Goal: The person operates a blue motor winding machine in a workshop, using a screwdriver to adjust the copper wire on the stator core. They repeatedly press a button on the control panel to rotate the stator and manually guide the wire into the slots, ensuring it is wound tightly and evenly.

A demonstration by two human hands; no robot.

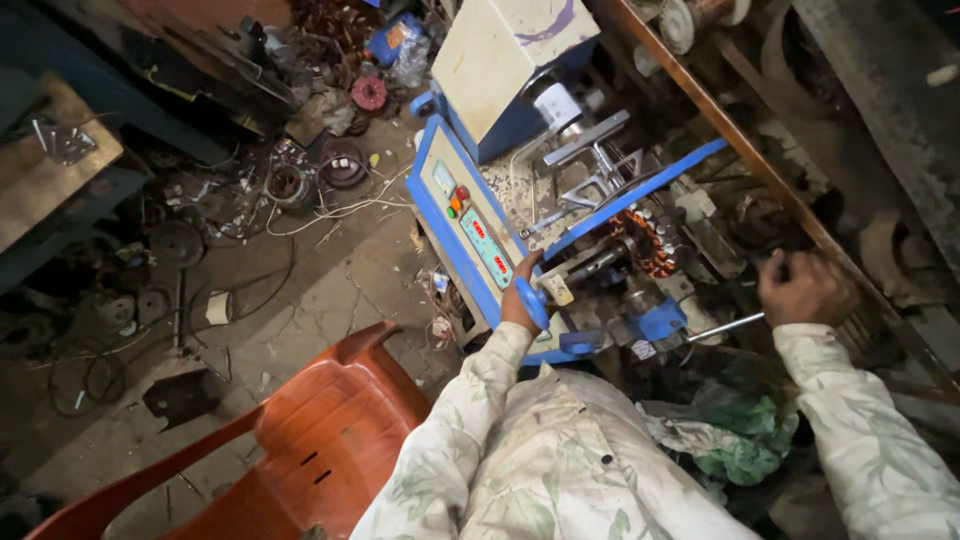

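Curled fingers of the left hand [517, 290] rest on the blue front edge of the winding machine [470, 225], just beside its red and green control strip; whether they clasp the blue lever there or only press on it cannot be told. Far left, a wooden bench [45, 170] overhangs a floor littered with round metal discs [175, 243] and loose wire. Nearer, an orange plastic chair [300, 450] stands just left of the person's sleeve, its curved back rim close below the machine's corner, with a strip of bare concrete between chair and bench. On the machine's deck, a copper-wound stator [645, 240] sits under a slanted blue bar [640, 195], hemmed in by clamps and a cream housing [505, 50] behind. A metal rod [725, 326] juts out rightward from the machine's low right side. The right hand [805, 290] is clenched, knuckles up, over something dark at the machine's right edge; what it grasps is hidden. Behind it a rusty angled rail [720, 125] closes off that side, and green cloth [745, 440] lies bunched below the right sleeve
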